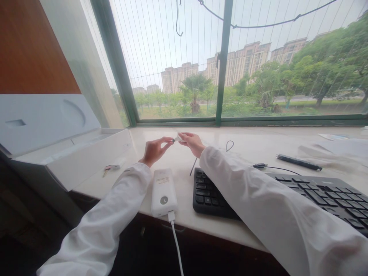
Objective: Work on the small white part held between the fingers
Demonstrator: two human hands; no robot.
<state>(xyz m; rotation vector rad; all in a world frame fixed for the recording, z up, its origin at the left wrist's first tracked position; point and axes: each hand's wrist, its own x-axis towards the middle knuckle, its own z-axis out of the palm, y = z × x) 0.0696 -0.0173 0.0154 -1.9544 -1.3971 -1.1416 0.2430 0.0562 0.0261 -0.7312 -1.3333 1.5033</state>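
My left hand [155, 150] is above the sill near the window, thumb and index finger pinched on a small dark tip [173, 140]. Facing it, my right hand [193, 142] grips a small white piece [179, 137]; the two parts meet or nearly touch, and their exact kind is too small to tell. A white power bank [163, 184] lies just below my left hand, with a white cable [176, 245] plugged into its near end. Under my right sleeve sits a black keyboard [205, 191]. A thin dark strap or cord [193, 167] hangs below my right hand.
At left stands an open white box [86, 157] with its lid raised. Beside it lies a small white object with a key [112, 167]. Behind the keyboard are a black USB plug on a cord [260, 165], a black pen [299, 162], papers [342, 147] and a cord loop [229, 145].
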